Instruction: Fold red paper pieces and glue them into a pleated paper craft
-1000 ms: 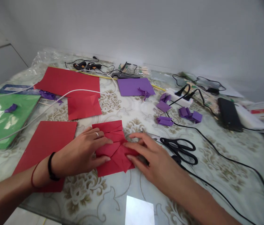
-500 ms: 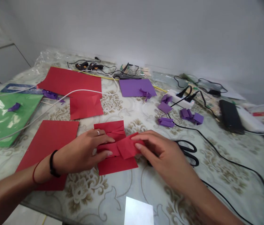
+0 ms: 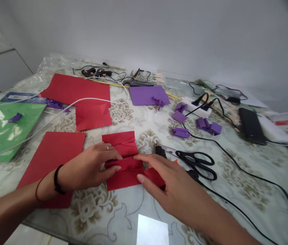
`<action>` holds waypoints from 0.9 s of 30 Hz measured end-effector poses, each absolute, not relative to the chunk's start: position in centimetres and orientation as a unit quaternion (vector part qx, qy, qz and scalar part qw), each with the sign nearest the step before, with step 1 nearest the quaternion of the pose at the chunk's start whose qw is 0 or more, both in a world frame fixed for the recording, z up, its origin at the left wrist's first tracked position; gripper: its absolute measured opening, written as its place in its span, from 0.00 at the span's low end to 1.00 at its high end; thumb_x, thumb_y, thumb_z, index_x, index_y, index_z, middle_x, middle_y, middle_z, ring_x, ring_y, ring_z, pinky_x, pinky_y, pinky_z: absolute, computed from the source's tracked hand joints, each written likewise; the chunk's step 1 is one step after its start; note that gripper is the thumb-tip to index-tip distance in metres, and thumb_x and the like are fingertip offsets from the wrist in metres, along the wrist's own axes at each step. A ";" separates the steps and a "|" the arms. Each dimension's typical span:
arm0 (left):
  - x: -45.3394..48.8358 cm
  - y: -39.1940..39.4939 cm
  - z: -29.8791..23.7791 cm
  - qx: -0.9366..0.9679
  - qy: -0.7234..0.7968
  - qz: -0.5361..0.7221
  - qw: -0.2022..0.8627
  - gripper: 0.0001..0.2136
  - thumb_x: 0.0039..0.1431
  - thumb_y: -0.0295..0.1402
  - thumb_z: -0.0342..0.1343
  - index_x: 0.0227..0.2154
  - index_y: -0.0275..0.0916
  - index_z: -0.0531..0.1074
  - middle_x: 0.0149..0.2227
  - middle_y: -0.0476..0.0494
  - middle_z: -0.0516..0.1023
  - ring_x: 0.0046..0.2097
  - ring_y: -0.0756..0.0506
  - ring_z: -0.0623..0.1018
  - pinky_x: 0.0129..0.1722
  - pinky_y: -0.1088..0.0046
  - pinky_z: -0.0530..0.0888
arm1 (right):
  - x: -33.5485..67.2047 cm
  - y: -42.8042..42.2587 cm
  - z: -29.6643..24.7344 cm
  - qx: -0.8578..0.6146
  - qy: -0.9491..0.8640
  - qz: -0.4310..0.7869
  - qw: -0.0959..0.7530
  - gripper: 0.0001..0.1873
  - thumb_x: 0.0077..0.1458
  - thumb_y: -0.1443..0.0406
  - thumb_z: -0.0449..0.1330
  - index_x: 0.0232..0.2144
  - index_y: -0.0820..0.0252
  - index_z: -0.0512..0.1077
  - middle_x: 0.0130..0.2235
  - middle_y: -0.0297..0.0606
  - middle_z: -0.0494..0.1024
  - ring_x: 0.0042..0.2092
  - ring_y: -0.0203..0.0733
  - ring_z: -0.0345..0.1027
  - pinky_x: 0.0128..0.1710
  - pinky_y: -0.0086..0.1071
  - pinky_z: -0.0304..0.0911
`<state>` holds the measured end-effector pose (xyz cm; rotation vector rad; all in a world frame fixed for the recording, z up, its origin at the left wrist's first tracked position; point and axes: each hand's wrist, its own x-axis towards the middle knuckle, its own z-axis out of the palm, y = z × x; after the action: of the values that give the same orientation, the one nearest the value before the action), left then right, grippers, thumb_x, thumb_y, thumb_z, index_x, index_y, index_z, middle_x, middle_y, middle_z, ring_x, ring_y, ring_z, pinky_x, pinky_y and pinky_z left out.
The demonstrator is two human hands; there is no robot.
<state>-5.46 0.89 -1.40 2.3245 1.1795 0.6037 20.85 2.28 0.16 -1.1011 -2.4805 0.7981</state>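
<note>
A creased sheet of red paper (image 3: 123,183) lies flat on the table in front of me. Across its middle runs a narrow folded part of red paper (image 3: 127,164). My left hand (image 3: 100,162) pinches that folded part at its left end, thumb below and fingers above. Toward the right end, my right hand (image 3: 169,180) has its thumb and index finger on either side of the fold. Some red paper also shows under the right palm, partly hidden. Just beyond that hand lie black-handled scissors (image 3: 197,160) and a glue gun (image 3: 160,151), the latter partly covered.
Red sheets (image 3: 54,149) lie to the left, near a green pack (image 3: 5,126). Folded purple pieces (image 3: 181,132) sit before a white power strip (image 3: 197,109). A black cable (image 3: 236,163) crosses the right side; a white cable (image 3: 82,99) crosses the left.
My right hand has come down and slightly left, lowering the lifted red flap to the sheet. The scissors and glue gun show more now. My left hand stays put.
</note>
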 end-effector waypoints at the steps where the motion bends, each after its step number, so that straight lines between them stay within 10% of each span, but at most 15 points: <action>1: -5.5 0.9 -1.5 0.846 0.429 0.217 0.231 0.06 0.70 0.30 0.57 0.43 0.39 0.79 0.39 0.44 0.84 0.40 0.43 0.80 0.41 0.67 0.76 | 20.8 2.3 -0.1 -0.383 -0.871 0.270 0.151 0.18 0.69 0.62 0.58 0.59 0.57 0.72 0.54 0.44 0.83 0.52 0.50 0.79 0.53 0.45 0.75; 27: -6.2 2.2 -2.4 0.804 0.516 0.274 0.112 0.14 0.70 0.31 0.56 0.56 0.40 0.73 0.60 0.34 0.71 0.60 0.35 0.74 0.61 0.50 0.72 | 21.1 3.0 -1.4 -0.354 -0.911 0.182 0.108 0.30 0.59 0.70 0.70 0.61 0.62 0.69 0.48 0.46 0.83 0.47 0.53 0.80 0.46 0.48 0.78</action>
<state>-6.24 2.18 -2.36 2.3590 1.5144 0.8057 21.13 2.99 -1.38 -1.0423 -2.6811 0.5353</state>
